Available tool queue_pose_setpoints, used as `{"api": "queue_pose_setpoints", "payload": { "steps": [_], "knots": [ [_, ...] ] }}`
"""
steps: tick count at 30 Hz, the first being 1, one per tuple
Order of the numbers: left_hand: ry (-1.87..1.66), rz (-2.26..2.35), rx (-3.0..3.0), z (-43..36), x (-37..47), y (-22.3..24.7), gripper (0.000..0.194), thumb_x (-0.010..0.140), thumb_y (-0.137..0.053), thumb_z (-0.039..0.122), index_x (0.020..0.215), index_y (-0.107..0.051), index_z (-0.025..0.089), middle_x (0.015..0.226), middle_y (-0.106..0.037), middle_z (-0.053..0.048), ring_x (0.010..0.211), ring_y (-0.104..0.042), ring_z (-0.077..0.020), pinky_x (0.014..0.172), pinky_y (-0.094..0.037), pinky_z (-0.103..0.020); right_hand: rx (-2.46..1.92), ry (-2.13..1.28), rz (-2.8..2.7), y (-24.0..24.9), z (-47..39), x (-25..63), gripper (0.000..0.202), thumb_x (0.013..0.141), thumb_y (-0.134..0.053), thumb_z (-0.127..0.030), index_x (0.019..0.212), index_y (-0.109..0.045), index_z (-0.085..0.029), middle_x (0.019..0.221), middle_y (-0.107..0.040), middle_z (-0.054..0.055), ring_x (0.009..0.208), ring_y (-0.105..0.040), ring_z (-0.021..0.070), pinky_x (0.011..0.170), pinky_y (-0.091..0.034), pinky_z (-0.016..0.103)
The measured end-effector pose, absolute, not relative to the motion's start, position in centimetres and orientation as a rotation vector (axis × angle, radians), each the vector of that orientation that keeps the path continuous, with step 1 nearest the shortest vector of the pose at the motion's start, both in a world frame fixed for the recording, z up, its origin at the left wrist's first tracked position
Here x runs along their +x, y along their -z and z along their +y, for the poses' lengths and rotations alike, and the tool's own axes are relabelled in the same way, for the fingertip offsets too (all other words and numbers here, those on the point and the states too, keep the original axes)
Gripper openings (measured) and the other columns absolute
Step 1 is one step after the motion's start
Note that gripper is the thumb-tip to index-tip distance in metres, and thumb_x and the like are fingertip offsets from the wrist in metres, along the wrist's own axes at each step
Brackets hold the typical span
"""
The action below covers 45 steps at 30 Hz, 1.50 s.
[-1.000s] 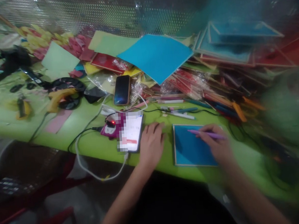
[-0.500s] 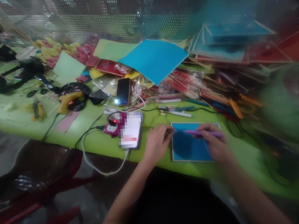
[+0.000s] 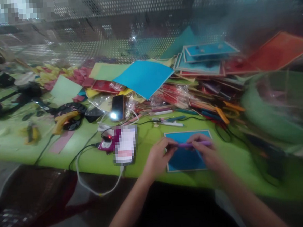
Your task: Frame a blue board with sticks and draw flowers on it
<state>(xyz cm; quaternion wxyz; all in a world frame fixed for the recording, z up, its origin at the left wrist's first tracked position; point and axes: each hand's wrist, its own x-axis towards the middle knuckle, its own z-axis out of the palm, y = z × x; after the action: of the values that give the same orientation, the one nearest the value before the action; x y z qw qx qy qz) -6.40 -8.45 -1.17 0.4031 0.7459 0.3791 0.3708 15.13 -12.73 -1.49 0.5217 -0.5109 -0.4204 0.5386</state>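
The purple pen (image 3: 183, 145) is gripped by the right hand (image 3: 207, 152) above the blue card (image 3: 186, 161), its long axis running nine to three o'clock; its nine-o'clock end is pinched, it seems through the blur, by the left hand (image 3: 158, 158).

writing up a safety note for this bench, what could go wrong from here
The purple pen, held by both hands over the blue card, might leave a stray mark on it. The white cable loops below the table's front edge, so a forearm could snag it and tug the lit phone.
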Motion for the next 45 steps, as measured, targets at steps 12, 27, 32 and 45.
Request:
{"api": "queue_pose_setpoints", "payload": {
  "steps": [12,27,32,45],
  "knots": [
    [-1.035,0.889,1.609,-8.8,-4.6,0.4,0.005,0.089,-0.073,0.021,0.09,-0.077,0.019,0.089,-0.077,-0.006,0.083,-0.072,-0.0179,0.073,-0.056,-0.026,-1.147,-1.196,-0.992,0.7,-13.1,15.5,0.03,0.081,-0.081,-0.054,0.08,-0.073,-0.025,0.076,-0.072,0.002,0.07,-0.068,0.0198,0.066,-0.057,0.035],
    [-1.254,1.184,1.519,-7.1,-5.4,1.9,0.024,0.1,-0.064,0.03,0.122,-0.07,0.023,0.115,-0.074,-0.007,0.093,-0.068,-0.017,0.084,-0.056,-0.03,-1.514,-0.817,-1.719,-1.8,0.5,15.1,0.027,0.096,-0.057,-0.031,0.11,-0.077,-0.019,0.094,-0.082,0.006,0.083,-0.075,0.0206,0.075,-0.059,0.033],
    [-1.253,1.195,1.476,-7.1,-6.0,2.1,0.021,0.098,-0.063,0.028,0.117,-0.07,0.021,0.112,-0.075,-0.008,0.09,-0.068,-0.0167,0.08,-0.056,-0.029,-1.696,-0.427,-1.84,-0.7,2.5,16.3,0.026,0.092,-0.067,-0.027,0.115,-0.075,-0.019,0.126,-0.075,0.013,0.121,-0.064,0.0322,0.106,-0.048,0.048],
    [-1.257,1.144,1.439,-7.3,-5.7,1.7,0.016,0.098,-0.062,0.026,0.112,-0.071,0.021,0.108,-0.075,-0.007,0.091,-0.069,-0.0171,0.079,-0.055,-0.028,-1.937,0.066,-2.161,1.3,0.7,20.6,0.016,0.089,-0.065,-0.014,0.099,-0.076,-0.021,0.124,-0.076,0.014,0.127,-0.062,0.0339,0.106,-0.049,0.049]
  ]
}}
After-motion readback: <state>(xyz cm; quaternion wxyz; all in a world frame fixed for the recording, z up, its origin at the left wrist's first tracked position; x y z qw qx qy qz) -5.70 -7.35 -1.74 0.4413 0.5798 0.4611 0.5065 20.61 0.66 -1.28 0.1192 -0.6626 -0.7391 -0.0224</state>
